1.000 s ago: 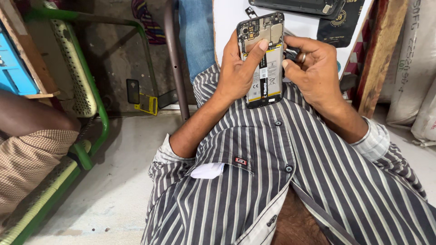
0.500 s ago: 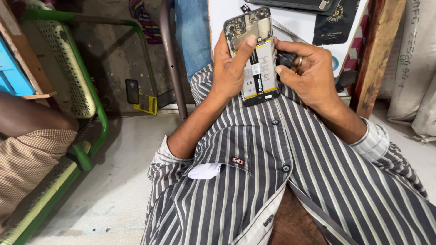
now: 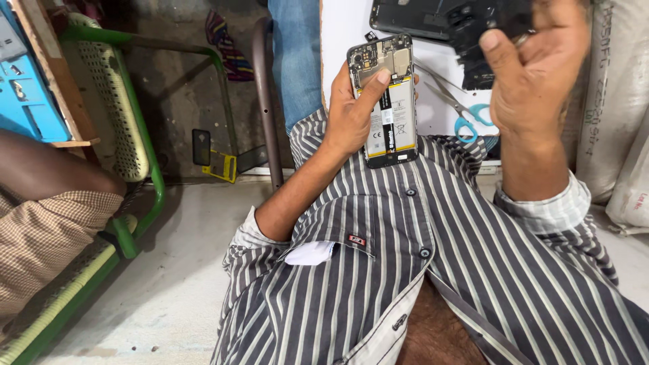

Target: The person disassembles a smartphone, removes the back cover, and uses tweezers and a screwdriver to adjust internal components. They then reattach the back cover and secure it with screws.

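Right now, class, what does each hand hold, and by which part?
The left hand grips the opened phone by its long edges, thumb across its back. The right hand holds nothing visible.

A white board serves as the work surface, filling the 12 o'clock part of the view. On it, at about 1 o'clock, a pair of scissors with light blue handles lies with its blades pointing toward 11 o'clock. Above the scissors, along the top edge, lies a dark flat phone back cover. Below the board, a pale concrete floor spreads from 6 to 9 o'clock, and a small dark phone-like piece stands on it beside a yellow item at about 10 o'clock.
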Motion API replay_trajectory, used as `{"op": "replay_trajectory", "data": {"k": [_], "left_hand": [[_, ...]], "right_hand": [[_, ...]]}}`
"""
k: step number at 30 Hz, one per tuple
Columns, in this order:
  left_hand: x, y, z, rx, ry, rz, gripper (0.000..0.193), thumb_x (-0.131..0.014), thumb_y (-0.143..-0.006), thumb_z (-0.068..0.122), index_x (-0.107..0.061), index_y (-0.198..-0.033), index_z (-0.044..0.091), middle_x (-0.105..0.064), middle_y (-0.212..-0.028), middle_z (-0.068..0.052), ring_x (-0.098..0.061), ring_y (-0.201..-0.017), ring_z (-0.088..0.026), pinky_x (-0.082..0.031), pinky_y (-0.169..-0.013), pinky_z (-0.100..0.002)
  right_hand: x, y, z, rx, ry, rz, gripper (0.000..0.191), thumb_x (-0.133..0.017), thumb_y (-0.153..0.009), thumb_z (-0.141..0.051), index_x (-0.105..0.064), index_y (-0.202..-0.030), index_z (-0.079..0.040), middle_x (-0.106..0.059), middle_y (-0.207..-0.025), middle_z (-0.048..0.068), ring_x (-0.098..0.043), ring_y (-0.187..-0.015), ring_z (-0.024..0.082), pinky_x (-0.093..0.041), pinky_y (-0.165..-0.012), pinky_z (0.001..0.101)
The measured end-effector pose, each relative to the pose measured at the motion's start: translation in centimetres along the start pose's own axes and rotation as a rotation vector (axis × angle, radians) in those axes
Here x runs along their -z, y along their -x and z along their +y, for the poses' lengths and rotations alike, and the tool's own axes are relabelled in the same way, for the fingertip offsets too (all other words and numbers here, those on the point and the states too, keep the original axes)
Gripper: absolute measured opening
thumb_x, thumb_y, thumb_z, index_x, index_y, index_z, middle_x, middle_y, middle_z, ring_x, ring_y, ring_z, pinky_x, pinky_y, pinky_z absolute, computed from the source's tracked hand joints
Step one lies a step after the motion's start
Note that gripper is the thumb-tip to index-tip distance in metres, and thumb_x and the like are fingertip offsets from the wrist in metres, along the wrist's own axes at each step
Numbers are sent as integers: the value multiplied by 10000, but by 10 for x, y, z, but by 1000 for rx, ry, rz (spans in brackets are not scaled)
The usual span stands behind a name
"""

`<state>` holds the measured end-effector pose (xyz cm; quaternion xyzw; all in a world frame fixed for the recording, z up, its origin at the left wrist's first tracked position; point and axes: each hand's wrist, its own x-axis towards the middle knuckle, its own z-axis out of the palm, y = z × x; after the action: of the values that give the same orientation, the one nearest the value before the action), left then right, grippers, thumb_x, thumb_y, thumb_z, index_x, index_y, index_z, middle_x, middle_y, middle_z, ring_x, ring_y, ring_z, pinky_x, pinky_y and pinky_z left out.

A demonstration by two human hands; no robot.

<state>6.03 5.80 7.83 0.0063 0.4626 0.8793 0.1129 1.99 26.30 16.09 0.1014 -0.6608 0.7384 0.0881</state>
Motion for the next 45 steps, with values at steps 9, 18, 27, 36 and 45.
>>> {"op": "replay_trajectory", "data": {"k": [9,18,27,36,45], "left_hand": [[1,-7,-12,-154,-173,9,397,-646,-1098,102,-493,-1452,9,-672,-1274,-74,-627,-1204,-117,-504,-1107,-279],[8,-6,-12,-216,-198,-110,595,-617,-1004,-3,-408,-1556,70,-587,-1426,-76,-584,-1252,-129,-470,-1151,-286],[7,-7,-4,-139,149,-252,629,-392,-1020,281,-336,-1582,4,-515,-1511,-132,-529,-1379,-184,-392,-1244,-336],[6,-7,-4,-108,134,-244,595,-350,-1116,367,-343,-1589,6,-563,-1438,-168,-541,-1314,-200,-418,-1189,-354],[4,-7,0,-133,-5,-195,515,-333,-1175,346,-393,-1564,14,-574,-1436,-169,-554,-1329,-192,-445,-1225,-344]], "right_hand": [[-14,0,24,601,713,-237,200,-803,-877,105,-721,-1020,-7,-702,-1040,115,-731,-931,285,-579,-792,383],[-21,0,31,844,835,-433,277,-807,-758,55,-782,-1029,3,-725,-1062,132,-702,-990,293,-574,-789,378],[-12,6,27,802,853,-463,285,-844,-816,47,-786,-1093,5,-729,-1143,141,-693,-1044,304,-588,-853,392],[-15,15,31,807,861,-413,263,-873,-809,-4,-787,-1058,-10,-733,-1105,129,-671,-969,288,-554,-789,385],[-25,10,21,795,968,-433,194,-782,-801,14,-795,-994,-3,-763,-1215,136,-673,-1082,290,-595,-858,378]]}}
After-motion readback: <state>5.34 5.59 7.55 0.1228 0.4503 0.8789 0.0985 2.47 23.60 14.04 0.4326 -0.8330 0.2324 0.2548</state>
